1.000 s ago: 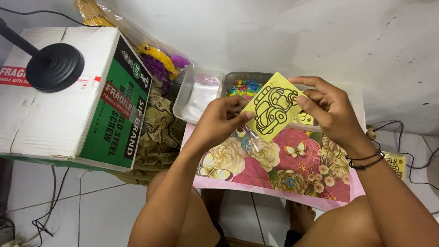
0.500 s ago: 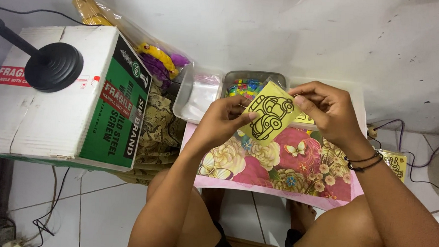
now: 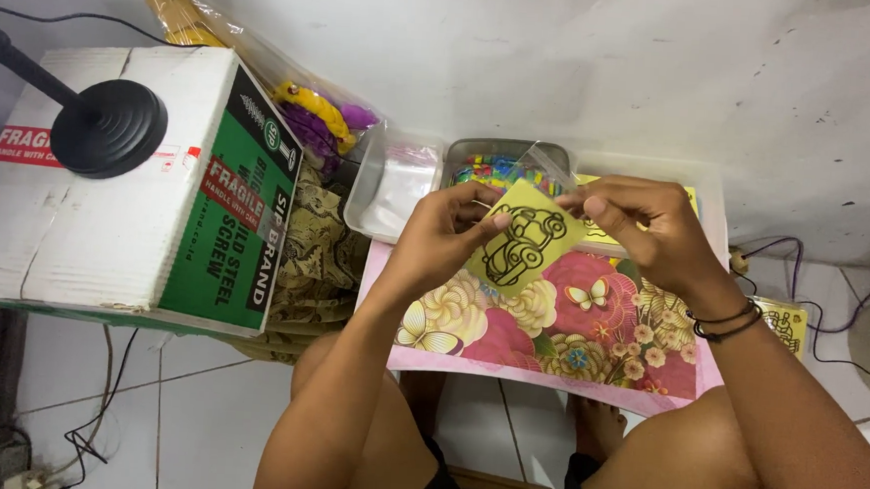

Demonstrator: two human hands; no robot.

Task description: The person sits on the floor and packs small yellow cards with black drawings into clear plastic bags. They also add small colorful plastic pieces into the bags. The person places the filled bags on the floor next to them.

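Though near hands, cardboard box (image 3: 131, 174) aside.

A single head-worn camera looks steeply down from close above the person's lap. It faces the white wall, with the floral board (image 3: 569, 331) centred below.

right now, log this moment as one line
left hand: grips yellow card | right hand: pinches card's top edge | card: tilted above floral board | behind: tray
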